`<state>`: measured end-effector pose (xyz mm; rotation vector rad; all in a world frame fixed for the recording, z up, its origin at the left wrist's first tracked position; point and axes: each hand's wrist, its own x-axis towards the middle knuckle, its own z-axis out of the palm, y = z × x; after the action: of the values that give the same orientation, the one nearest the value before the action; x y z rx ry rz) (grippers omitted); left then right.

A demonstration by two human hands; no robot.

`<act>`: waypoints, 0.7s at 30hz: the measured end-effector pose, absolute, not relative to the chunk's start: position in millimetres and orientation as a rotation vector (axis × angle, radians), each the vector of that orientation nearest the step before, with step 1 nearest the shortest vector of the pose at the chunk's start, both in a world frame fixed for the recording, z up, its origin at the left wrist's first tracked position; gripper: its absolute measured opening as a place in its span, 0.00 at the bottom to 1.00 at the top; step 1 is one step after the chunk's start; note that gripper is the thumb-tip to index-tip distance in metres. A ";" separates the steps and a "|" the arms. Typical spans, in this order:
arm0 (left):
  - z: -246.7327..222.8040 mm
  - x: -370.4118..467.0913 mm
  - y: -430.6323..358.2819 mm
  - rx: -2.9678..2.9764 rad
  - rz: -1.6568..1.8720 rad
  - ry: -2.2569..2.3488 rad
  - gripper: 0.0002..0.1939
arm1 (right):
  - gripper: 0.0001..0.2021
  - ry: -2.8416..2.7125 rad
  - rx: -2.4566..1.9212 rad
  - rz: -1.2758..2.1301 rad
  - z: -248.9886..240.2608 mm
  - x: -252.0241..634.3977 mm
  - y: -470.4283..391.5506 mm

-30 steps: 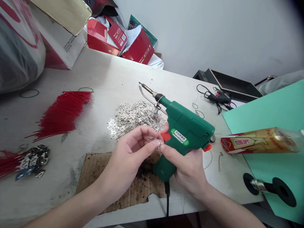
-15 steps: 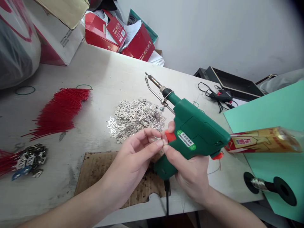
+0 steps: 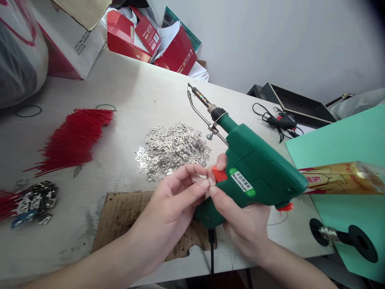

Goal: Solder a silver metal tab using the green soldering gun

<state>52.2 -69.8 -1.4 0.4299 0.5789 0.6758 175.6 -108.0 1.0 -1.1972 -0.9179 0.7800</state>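
My right hand (image 3: 246,224) is wrapped round the handle of a green soldering gun (image 3: 264,160), whose metal tip points up and away to the left. Its thumb meets the fingertips of my left hand (image 3: 171,208) beside the orange trigger (image 3: 219,174). The left thumb and fingers are pinched together; a small pale piece shows between them, too covered to name. Just beyond my fingers lies a heap of small silver metal tabs (image 3: 171,144). Under both hands is a stained piece of brown cardboard (image 3: 120,212).
Red wires (image 3: 75,140) lie bundled at left, near wires with metal tabs (image 3: 37,200) at their ends. To the right are a solder spool (image 3: 343,237), a yellow packet (image 3: 343,176) and a black cable (image 3: 281,122). Red boxes (image 3: 177,52) stand at the back.
The soldering gun has shifted slightly right in view, covering more of the yellow packet. Both hands stay together in nearly the same pose.
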 end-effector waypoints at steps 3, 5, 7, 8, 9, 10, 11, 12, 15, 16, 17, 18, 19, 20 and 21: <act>-1.2 51.5 -70.6 0.425 0.672 0.575 0.09 | 0.16 -0.908 -1.207 0.788 2.5 175.2 -108.3; -1.0 52.4 -70.4 0.422 0.671 0.574 0.09 | 0.15 -0.895 -1.217 0.799 4.0 174.7 -108.3; -0.5 53.7 -69.6 0.408 0.679 0.576 0.09 | 0.15 -0.887 -1.215 0.811 5.3 174.1 -108.0; -0.1 54.1 -69.1 0.394 0.688 0.580 0.09 | 0.15 -0.885 -1.208 0.817 5.6 173.8 -107.7; 0.5 54.3 -68.5 0.380 0.699 0.587 0.10 | 0.14 -0.880 -1.199 0.820 5.7 173.6 -107.5; 1.1 54.1 -67.8 0.365 0.711 0.594 0.12 | 0.14 -0.872 -1.195 0.821 5.5 173.4 -107.3; 1.9 53.6 -67.2 0.354 0.720 0.602 0.13 | 0.14 -0.860 -1.194 0.818 5.1 173.3 -107.2; 2.7 53.0 -66.6 0.347 0.726 0.608 0.14 | 0.14 -0.850 -1.201 0.818 4.6 173.2 -107.2; 4.4 50.7 -65.1 0.348 0.731 0.602 0.15 | 0.13 -0.829 -1.224 0.852 4.2 172.9 -107.0; 4.5 50.1 -64.7 0.352 0.733 0.593 0.16 | 0.13 -0.829 -1.224 0.867 4.7 172.7 -106.8; 4.3 49.6 -64.5 0.358 0.737 0.583 0.16 | 0.13 -0.832 -1.223 0.875 5.3 172.5 -106.5; 3.9 49.3 -64.3 0.367 0.742 0.573 0.16 | 0.13 -0.835 -1.225 0.871 6.2 172.3 -106.2; 3.4 49.1 -64.2 0.378 0.747 0.566 0.16 | 0.13 -0.839 -1.230 0.857 7.1 172.1 -105.7; 2.8 49.0 -64.1 0.389 0.750 0.562 0.15 | 0.12 -0.843 -1.239 0.841 8.0 172.0 -105.3; 2.2 48.9 -64.1 0.401 0.754 0.563 0.15 | 0.11 -0.851 -1.249 0.825 8.7 172.0 -104.9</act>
<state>48.9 -64.1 2.2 0.4007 0.5627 0.7543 172.0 -104.9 8.7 -1.2491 -0.8512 0.8252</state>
